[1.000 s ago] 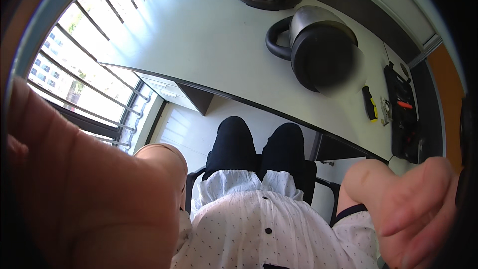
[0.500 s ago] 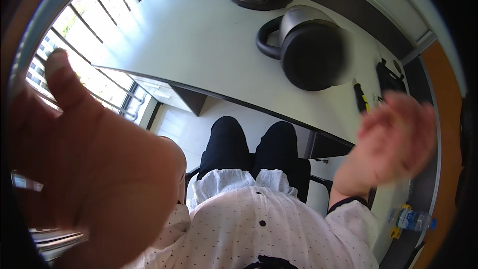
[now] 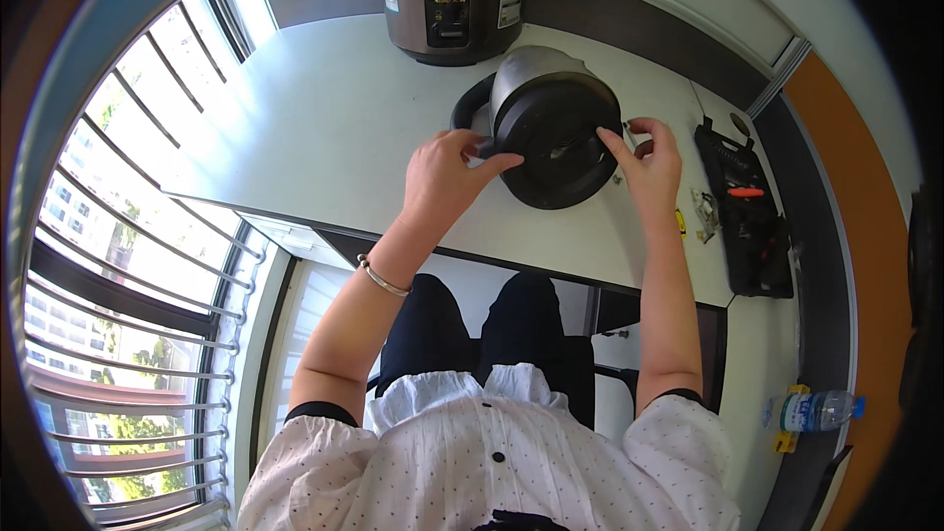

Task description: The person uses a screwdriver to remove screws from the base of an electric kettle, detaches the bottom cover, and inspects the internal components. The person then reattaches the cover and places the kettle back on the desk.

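Observation:
An electric kettle (image 3: 562, 162) lies on its side on the white table, its round black base turned toward me. Behind the base shows its silver body, and its black handle curves out to the left. My left hand (image 3: 452, 172) grips the base's left edge near the handle, the thumb resting on the black underside. On the opposite edge, my right hand (image 3: 644, 162) has its thumb on the base and its bent fingers around the rim. Part of a yellow-and-black tool (image 3: 680, 223) shows beside my right wrist; the forearm hides the rest.
A brown rice cooker (image 3: 454, 15) stands behind the kettle. To the right lie a black tool case (image 3: 747, 206) holding an orange-red piece, and small metal parts (image 3: 704, 214). A plastic water bottle (image 3: 821, 411) lies at the lower right. A barred window (image 3: 128, 334) fills the left side.
Both hands have come in from the sides to the kettle and taken hold of its base edges. The view has shifted, bringing more of the rice cooker into sight.

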Demonstrator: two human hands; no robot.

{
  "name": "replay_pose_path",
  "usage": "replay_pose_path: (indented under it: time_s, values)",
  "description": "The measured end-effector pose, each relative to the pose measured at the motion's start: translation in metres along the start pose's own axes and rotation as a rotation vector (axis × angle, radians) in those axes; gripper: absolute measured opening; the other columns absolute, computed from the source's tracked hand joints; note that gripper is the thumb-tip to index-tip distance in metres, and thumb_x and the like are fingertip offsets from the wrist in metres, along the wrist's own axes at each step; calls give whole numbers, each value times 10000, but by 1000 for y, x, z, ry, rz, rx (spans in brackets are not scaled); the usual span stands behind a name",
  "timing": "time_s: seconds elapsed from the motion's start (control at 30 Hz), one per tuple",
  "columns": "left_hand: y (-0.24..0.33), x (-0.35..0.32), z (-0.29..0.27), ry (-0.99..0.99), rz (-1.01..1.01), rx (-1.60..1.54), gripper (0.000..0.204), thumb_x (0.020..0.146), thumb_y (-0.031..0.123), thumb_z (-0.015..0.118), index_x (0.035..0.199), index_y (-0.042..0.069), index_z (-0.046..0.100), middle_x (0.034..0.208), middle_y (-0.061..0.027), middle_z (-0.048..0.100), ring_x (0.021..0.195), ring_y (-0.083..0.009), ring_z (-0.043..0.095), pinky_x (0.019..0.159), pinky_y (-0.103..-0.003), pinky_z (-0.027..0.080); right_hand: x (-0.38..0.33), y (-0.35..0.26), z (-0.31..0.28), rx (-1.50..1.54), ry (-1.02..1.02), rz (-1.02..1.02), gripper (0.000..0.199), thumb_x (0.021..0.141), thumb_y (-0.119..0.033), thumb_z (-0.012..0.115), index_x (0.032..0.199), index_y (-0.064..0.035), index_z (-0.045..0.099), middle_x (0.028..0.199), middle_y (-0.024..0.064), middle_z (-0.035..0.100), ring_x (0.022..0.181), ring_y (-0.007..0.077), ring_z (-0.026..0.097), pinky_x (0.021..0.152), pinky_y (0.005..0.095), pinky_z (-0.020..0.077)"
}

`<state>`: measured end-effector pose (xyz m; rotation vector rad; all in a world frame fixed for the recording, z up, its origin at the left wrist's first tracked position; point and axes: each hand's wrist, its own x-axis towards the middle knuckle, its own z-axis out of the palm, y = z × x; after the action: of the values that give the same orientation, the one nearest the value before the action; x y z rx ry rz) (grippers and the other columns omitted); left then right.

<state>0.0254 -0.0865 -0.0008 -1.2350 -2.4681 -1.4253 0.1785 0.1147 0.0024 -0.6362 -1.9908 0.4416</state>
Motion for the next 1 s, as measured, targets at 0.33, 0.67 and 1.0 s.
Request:
replay_pose_path:
  time_s: [0.33, 0.67, 1.0]
  values:
    - [-13, 0, 14, -62, -99, -276, 336, 707, 247, 795, 823, -46, 678, 604, -66, 598, 537, -119, 513, 536, -264, 432, -2, 15, -6, 360, -300, 400, 455, 696, -335, 819, 889, 32, 630, 705, 60, 633, 576, 97, 545, 511, 227, 431]
    - [-11, -2, 26, 51, -36, -373, 302, 704, 192, 806, 823, -44, 659, 627, -53, 616, 568, -98, 542, 564, -247, 444, -6, 6, -9, 353, -452, 372, 662, 632, -237, 860, 1126, 37, 515, 919, 141, 647, 624, 130, 576, 597, 251, 485]
    - [2, 0, 21, 76, -105, -569, 245, 749, 115, 777, 891, -50, 663, 645, -25, 610, 607, -69, 559, 555, -199, 414, -13, 15, 2, 394, -170, 123, 625, 677, -159, 831, 1172, -4, 481, 914, 115, 650, 622, 126, 580, 596, 256, 477]
